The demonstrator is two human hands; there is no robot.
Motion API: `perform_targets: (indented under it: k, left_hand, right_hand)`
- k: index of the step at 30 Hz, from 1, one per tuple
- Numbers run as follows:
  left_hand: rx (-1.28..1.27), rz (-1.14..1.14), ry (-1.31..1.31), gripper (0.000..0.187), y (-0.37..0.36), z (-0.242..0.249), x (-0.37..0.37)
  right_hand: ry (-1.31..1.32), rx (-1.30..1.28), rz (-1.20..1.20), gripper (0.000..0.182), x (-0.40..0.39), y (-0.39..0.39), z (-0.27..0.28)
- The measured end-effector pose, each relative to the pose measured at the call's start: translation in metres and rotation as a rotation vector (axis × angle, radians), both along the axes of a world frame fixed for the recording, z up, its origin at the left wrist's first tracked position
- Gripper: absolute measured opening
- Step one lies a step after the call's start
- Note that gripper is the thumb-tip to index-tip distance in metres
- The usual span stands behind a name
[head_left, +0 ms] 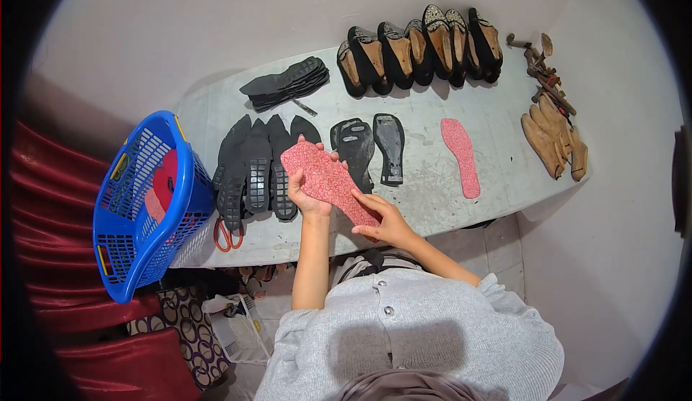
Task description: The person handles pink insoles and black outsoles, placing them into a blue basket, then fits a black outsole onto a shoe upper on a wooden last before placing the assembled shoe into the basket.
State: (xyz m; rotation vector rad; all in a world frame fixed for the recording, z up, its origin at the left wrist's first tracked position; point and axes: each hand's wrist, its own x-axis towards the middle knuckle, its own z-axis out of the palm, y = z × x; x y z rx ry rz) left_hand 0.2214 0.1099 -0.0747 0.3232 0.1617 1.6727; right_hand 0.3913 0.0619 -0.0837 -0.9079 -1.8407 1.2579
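A pink patterned insole (321, 175) is held up over the table's front edge, between both hands. My left hand (308, 195) wraps round its wide end, fingertips showing along the far edge. At the narrow end my right hand (384, 221) grips it, thumb below and fingers on top. Another pink insole (461, 157) lies flat to the right on the table. Behind the held insole are black soles (353, 141), partly covered by it, and a black sole-shaped piece (389, 149). Black treaded soles (257, 174) lie side by side left of my left hand.
A blue basket (144, 257) with pink and red pieces stands at the table's left. Orange-handled scissors (228, 237) lie near the front edge. At the back are stacked black soles (285, 84) and a row of shoes (396, 55); wooden shoe lasts (551, 138) and tools (544, 73) lie right.
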Motion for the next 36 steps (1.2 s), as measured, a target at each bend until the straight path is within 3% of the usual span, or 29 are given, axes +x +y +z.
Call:
perform_targets:
  k: [5,7,8,10,13,17,19,23,29,31,32,34,36]
  left_hand:
    - [0.027,0.001,-0.049,0.069,-0.002,0.005,-0.001]
    - [0.053,-0.020,-0.055,0.070,-0.004,0.009,-0.001]
    - [0.053,-0.020,-0.054,0.070,-0.006,0.011,-0.001]
    - [0.061,-0.047,-0.027,0.072,-0.008,0.013,0.002]
    - [0.078,-0.041,-0.009,0.071,-0.009,0.019,0.006]
    - [0.095,-0.066,0.005,0.072,-0.009,0.022,0.004]
    - [0.094,-0.086,-0.004,0.075,-0.009,0.024,0.002]
    - [0.147,-0.076,-0.032,0.075,-0.010,0.027,0.000]
    - [0.094,-0.093,0.058,0.077,-0.020,0.038,-0.013]
    - [-0.091,-0.014,0.679,0.070,-0.021,0.036,-0.032]
    - [-0.092,-0.012,0.680,0.070,-0.025,0.035,-0.034]
    - [-0.104,-0.061,0.580,0.064,-0.032,0.033,-0.036]
    - [-0.084,-0.046,0.557,0.063,-0.030,0.024,-0.027]
  right_hand:
    - [0.015,-0.016,0.026,0.058,-0.001,0.001,-0.005]
    - [0.426,-0.510,-0.025,0.043,-0.002,-0.001,-0.006]
    - [0.426,-0.510,-0.024,0.043,0.001,0.004,-0.009]
    - [0.262,-0.699,0.300,0.033,0.010,0.017,-0.013]
    - [0.115,-0.719,0.175,0.030,0.009,0.015,-0.009]
    - [0.160,-0.737,0.190,0.030,0.008,0.017,-0.009]
    - [0.339,-0.808,0.321,0.032,0.009,0.020,-0.011]
    - [0.242,-0.769,0.380,0.031,0.014,0.024,-0.011]
    - [0.204,-0.677,0.255,0.028,0.013,0.020,-0.014]
    - [0.094,-0.697,0.350,0.033,0.028,0.035,-0.005]
    - [0.095,-0.698,0.352,0.033,0.029,0.037,-0.001]
    - [0.111,-0.430,0.359,0.036,0.030,0.039,0.006]
    - [0.116,-0.389,0.294,0.033,0.022,0.041,0.008]
